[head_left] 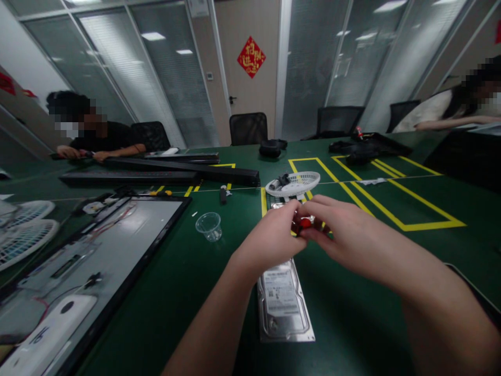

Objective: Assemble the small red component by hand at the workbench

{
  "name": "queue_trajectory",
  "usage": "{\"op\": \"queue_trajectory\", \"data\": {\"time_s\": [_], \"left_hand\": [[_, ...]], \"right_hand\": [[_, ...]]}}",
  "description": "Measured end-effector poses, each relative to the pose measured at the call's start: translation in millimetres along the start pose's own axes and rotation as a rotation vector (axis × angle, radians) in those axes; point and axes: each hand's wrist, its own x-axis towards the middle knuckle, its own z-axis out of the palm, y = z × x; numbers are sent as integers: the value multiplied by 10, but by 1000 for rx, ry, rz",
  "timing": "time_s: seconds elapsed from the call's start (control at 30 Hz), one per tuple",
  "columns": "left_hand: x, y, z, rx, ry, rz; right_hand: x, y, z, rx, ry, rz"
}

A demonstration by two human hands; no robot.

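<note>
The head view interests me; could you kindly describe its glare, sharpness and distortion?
In the head view, lights glare on the glass partitions, fine print on the hard drive is too soft to read, and the partitions lean outward at both sides, suggesting wide-angle distortion.

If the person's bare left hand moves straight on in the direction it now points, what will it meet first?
Most likely the bare right hand, right ahead, near the small, partly hidden red object; exact depth there is unclear.

small red object [305, 223] | mostly hidden | held between fingers [321, 239]
</note>
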Motion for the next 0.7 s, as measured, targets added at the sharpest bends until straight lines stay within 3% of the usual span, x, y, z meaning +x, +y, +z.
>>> {"op": "queue_trajectory", "data": {"time_s": [0.17, 0.37, 0.57, 0.7], "left_hand": [[4, -5, 14, 48, 15, -18], [9, 9, 8, -27, -11, -37], [10, -3, 13, 12, 11, -25], [10, 8, 15, 30, 11, -39]], "right_hand": [[1, 5, -4, 29, 7, -34], [8, 10, -5, -39, 7, 41], [-3, 3, 2, 40, 7, -43], [9, 7, -5, -17, -6, 3]]}}
